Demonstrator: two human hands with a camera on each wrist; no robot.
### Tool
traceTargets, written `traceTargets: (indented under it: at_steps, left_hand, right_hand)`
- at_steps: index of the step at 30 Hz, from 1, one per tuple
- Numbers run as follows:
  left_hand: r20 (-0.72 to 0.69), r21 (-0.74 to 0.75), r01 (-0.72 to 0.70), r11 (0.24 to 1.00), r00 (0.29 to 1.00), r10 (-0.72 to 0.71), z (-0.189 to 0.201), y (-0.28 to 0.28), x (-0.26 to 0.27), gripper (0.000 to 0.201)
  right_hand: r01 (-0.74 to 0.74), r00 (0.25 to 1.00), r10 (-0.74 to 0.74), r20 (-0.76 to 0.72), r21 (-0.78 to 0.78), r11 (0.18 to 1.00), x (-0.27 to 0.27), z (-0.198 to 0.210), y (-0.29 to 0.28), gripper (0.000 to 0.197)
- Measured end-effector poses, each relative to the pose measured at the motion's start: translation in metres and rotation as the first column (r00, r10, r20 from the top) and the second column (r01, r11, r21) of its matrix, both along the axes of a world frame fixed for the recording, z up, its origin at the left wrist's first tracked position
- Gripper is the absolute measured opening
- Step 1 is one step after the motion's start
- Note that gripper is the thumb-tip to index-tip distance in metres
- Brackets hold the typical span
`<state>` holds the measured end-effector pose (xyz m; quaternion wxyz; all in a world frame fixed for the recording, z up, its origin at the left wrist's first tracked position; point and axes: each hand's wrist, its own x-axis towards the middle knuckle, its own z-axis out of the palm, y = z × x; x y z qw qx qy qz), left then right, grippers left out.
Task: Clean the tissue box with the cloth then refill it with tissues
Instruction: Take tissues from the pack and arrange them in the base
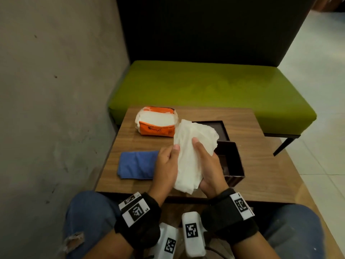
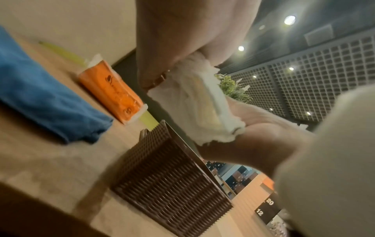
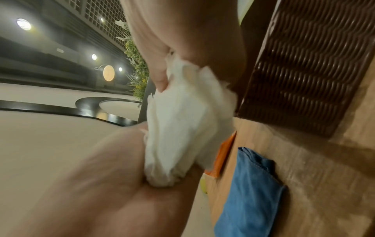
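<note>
black wrist straps (image 1: 139, 215); checkered tags; ripped blue jeans (image 1: 87, 219)

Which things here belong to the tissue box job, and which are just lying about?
Job: stack of tissues held by left hand and right hand; open brown tissue box; its lid; orange tissue pack; blue cloth.
Lying about: green bench; wooden table.

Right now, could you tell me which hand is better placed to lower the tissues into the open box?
Right. The right hand grips the tissue stack directly beside the open tissue box; the left hand is on the far side, nearer the blue cloth.
</note>
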<state>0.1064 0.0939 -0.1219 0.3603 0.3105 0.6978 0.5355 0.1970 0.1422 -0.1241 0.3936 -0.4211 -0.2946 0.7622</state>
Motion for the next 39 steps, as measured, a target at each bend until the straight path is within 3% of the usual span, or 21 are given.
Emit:
traceTargets:
  at_steps: [5, 8, 11, 14, 18, 21, 23, 25, 28, 34, 37, 39]
  left_hand:
    - [0.231, -0.011, 0.071, 0.997, 0.971, -0.066, 0.008, -0.006, 0.005, 0.02]
    - [0.304, -0.016, 0.111, 0.994, 0.947, -0.101, 0.008, -0.007, -0.002, 0.018]
    - [0.241, -0.042, 0.206, 0.978, 0.952, -0.19, 0.004, -0.005, 0.004, 0.035]
    - [0.16, -0.043, 0.162, 0.986, 0.975, -0.154, 0.001, -0.002, 0.009, 0.043]
    - [0.208, -0.093, 0.195, 0.976, 0.963, -0.172, 0.005, 0.0, 0.001, 0.053]
    - [0.228, -0.002, 0.126, 0.992, 0.966, -0.122, 0.01, -0.002, -0.004, 0.036]
    - [0.411, 0.1, 0.034, 0.994, 0.909, -0.073, 0.01, -0.003, -0.011, 0.045]
    - [0.622, 0.158, -0.012, 0.987, 0.778, -0.09, 0.005, -0.009, -0.015, 0.067]
    - [0.696, 0.198, 0.059, 0.978, 0.694, -0.183, -0.001, -0.015, -0.008, 0.065]
    - [0.59, 0.185, -0.053, 0.981, 0.805, -0.068, -0.006, -0.011, -0.018, 0.034]
    - [0.532, 0.142, -0.01, 0.99, 0.844, -0.068, -0.003, -0.014, -0.034, 0.031]
    - [0.493, 0.097, 0.061, 0.993, 0.864, -0.101, -0.001, -0.014, -0.036, 0.032]
  right_hand:
    - [0.053, 0.998, -0.051, 0.042, -0.055, 0.997, 0.004, -0.008, -0.002, 0.046]
    - [0.01, 0.998, -0.016, -0.059, -0.113, 0.994, 0.011, -0.008, -0.001, 0.044]
    - [-0.001, 0.998, -0.004, -0.059, -0.089, 0.996, 0.008, -0.006, -0.005, 0.038]
    - [0.025, 0.999, -0.028, -0.042, -0.078, 0.997, 0.0, -0.002, -0.009, 0.03]
    - [0.022, 0.998, -0.027, -0.061, -0.082, 0.996, 0.0, 0.002, -0.006, 0.033]
    - [0.061, 0.993, -0.067, -0.092, -0.065, 0.996, 0.001, 0.003, -0.003, 0.032]
    - [0.094, 0.983, -0.106, -0.151, -0.085, 0.992, 0.001, 0.004, -0.001, 0.037]
    - [0.121, 0.965, -0.148, -0.215, -0.132, 0.984, 0.0, 0.003, 0.003, 0.043]
    - [0.139, 0.938, -0.178, -0.296, -0.146, 0.979, -0.006, 0.004, 0.002, 0.048]
    - [0.093, 0.966, -0.089, -0.241, 0.004, 0.996, 0.013, 0.01, 0.005, 0.031]
    - [-0.024, 0.992, 0.031, -0.122, 0.059, 0.998, 0.038, 0.012, 0.02, 0.059]
    - [-0.126, 0.992, 0.126, 0.01, 0.101, 0.987, 0.044, 0.014, 0.024, 0.057]
